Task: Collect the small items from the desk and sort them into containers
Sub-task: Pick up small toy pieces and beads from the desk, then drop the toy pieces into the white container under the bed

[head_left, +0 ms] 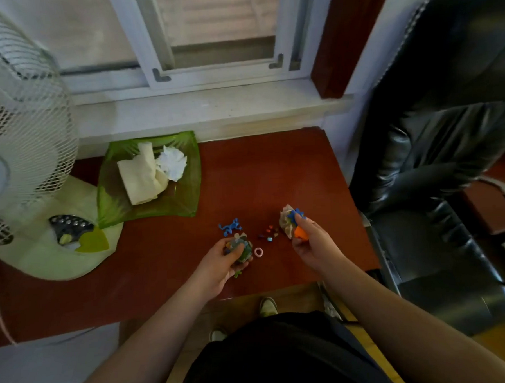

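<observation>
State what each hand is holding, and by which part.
The left hand cups a bundle of small toys from beneath. The right hand pinches a blue toy and an orange piece against a crumpled wrapper.

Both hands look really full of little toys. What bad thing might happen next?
1. The left hand grips a crowded bundle of small toys; one could slip out and fall past the desk's near edge.
2. The tiny beads lie loose between both hands, so a bump might scatter them.
3. The right hand already holds a pale wrapper and an orange piece, leaving little grip for more.
</observation>
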Motion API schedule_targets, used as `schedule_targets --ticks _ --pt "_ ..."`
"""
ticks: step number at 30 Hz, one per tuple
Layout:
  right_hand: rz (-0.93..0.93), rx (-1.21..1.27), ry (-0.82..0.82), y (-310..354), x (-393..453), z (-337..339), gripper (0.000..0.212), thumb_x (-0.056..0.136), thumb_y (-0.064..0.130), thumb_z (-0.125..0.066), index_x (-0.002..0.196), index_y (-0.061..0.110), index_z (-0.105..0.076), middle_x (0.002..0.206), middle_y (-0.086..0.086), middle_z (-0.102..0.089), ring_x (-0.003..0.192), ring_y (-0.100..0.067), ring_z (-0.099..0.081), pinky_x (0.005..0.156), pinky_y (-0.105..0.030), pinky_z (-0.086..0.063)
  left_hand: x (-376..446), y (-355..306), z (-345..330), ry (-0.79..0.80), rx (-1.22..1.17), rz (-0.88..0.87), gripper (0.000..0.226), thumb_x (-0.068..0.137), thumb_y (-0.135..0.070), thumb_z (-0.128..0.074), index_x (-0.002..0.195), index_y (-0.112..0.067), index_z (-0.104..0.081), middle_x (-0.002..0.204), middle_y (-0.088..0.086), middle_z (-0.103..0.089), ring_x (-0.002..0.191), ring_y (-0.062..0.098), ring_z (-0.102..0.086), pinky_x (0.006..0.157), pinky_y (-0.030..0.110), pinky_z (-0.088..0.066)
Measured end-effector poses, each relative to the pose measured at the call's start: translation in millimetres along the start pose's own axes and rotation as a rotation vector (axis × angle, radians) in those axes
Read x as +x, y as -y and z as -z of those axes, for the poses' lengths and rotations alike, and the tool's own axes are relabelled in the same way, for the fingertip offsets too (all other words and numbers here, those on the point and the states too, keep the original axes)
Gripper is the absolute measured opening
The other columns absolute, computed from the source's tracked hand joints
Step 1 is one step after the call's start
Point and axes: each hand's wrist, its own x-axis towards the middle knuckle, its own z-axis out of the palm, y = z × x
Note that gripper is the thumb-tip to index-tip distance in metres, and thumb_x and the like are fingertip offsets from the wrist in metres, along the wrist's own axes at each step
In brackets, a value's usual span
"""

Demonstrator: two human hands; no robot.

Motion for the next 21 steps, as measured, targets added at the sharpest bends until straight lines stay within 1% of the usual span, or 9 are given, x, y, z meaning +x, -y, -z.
schedule_targets --ticks 2,4,8,10,13,15,17,19,21 --pt "0.026 0.02 -0.014 2 -3 7 0.027 0.09 0.014 -0.065 0.114 0.009 -0.053 0.073 -0.001 -0.051 0.052 -0.006 -0.05 0.041 -0.016 -0.038 -1 2 -8 0.02 0.007 0.003 0.024 0.093 -0.008 -0.058 0.116 -0.008 -0.055 0.117 0.018 -0.062 0.096 0.027 -0.066 0.072 0.029 -0.056" --pt "0.036 0.028 -0.033 2 -6 15 0.03 0.089 0.016 -0.067 0.115 0.01 -0.053 0.075 -0.001 -0.049 0.057 -0.007 -0.046 0.042 -0.017 -0.038 -3 2 -13 0.047 0.02 0.003 0.025 0.093 -0.01 -0.059 0.117 -0.009 -0.055 0.116 0.017 -0.063 0.095 0.026 -0.066 0.074 0.029 -0.055" --pt "0.066 0.056 -0.087 0 -18 25 0.03 0.089 0.017 -0.067 0.115 0.01 -0.053 0.078 -0.002 -0.049 0.06 -0.009 -0.045 0.042 -0.018 -0.039 -9 -1 -15 0.102 0.071 -0.001 0.024 0.094 -0.014 -0.057 0.118 -0.012 -0.056 0.114 0.014 -0.064 0.094 0.024 -0.067 0.069 0.025 -0.056" --pt "0.092 0.1 -0.111 -4 -28 33 0.027 0.09 0.017 -0.067 0.112 0.011 -0.054 0.074 -0.002 -0.05 0.058 -0.009 -0.046 0.043 -0.018 -0.039 -10 1 -15 0.144 0.121 0.022 0.028 0.095 -0.015 -0.055 0.122 -0.012 -0.054 0.116 0.015 -0.063 0.096 0.025 -0.067 0.068 0.025 -0.056" --pt "0.131 0.136 -0.135 -11 -44 52 0.022 0.09 0.017 -0.066 0.107 0.01 -0.054 0.067 0.0 -0.05 0.05 -0.008 -0.046 0.042 -0.019 -0.038 -10 5 -26 0.255 0.208 0.051 0.03 0.097 -0.013 -0.051 0.127 -0.01 -0.05 0.118 0.018 -0.061 0.095 0.026 -0.066 0.069 0.025 -0.057" --pt "0.164 0.15 -0.187 -16 -57 71 0.021 0.09 0.016 -0.065 0.107 0.009 -0.054 0.065 0.0 -0.05 0.048 -0.007 -0.046 0.042 -0.019 -0.038 -9 11 -41 0.323 0.264 0.08 0.029 0.098 -0.011 -0.049 0.127 -0.013 -0.048 0.117 0.017 -0.06 0.096 0.025 -0.066 0.074 0.027 -0.057" --pt "0.216 0.199 -0.269 -20 -71 93 0.022 0.091 0.016 -0.064 0.109 0.007 -0.055 0.069 0.0 -0.051 0.049 -0.007 -0.047 0.041 -0.019 -0.039 -11 20 -60 0.39 0.304 0.111 0.027 0.098 -0.01 -0.048 0.125 -0.016 -0.048 0.115 0.013 -0.06 0.095 0.024 -0.065 0.081 0.031 -0.055" --pt "0.275 0.276 -0.337 -22 -86 116 0.018 0.091 0.015 -0.064 0.105 0.008 -0.057 0.071 0.0 -0.05 0.052 -0.007 -0.048 0.04 -0.018 -0.039 -14 31 -80 0.458 0.364 0.136 0.025 0.099 -0.01 -0.047 0.123 -0.017 -0.049 0.115 0.012 -0.06 0.097 0.023 -0.064 0.087 0.034 -0.053" --pt "0.327 0.359 -0.38 -22 -102 139 0.013 0.09 0.015 -0.064 0.1 0.01 -0.057 0.071 -0.001 -0.049 0.055 -0.007 -0.049 0.038 -0.017 -0.038 -19 44 -102 0.529 0.436 0.155 0.021 0.099 -0.009 -0.046 0.117 -0.018 -0.053 0.115 0.012 -0.059 0.098 0.024 -0.063 0.087 0.035 -0.052"
